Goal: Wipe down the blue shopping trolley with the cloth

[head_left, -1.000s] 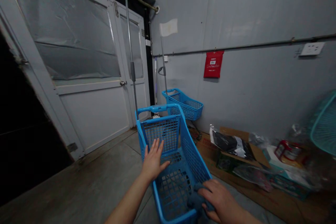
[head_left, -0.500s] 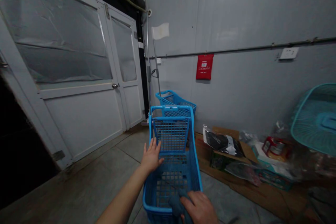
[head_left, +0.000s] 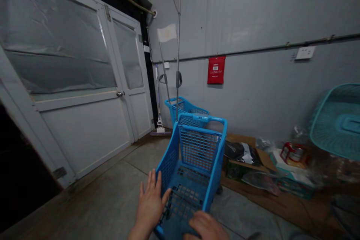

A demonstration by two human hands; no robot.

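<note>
A blue plastic basket cart (head_left: 197, 150) stands on the concrete floor in front of me, its far end angled to the right. My left hand (head_left: 150, 204) lies flat against the cart's near left wall, fingers stretched out. My right hand (head_left: 205, 227) rests at the cart's near rim at the bottom edge of the view, fingers curled over it; what is under them is hidden. A metal pole (head_left: 177, 63) rises just behind the cart's far left corner.
A second blue cart (head_left: 184, 105) stands by the wall. A mop (head_left: 159, 129) leans in the corner beside white double doors (head_left: 84, 116). Cardboard with bags (head_left: 247, 157), a red tin (head_left: 292, 152) and a teal fan guard (head_left: 337, 120) crowd the right. A red pouch (head_left: 216, 69) hangs on the wall.
The cart has swung so its far end points right. My left hand slid back from the cart's middle to its near left wall. The blue cloth under my right hand is out of sight.
</note>
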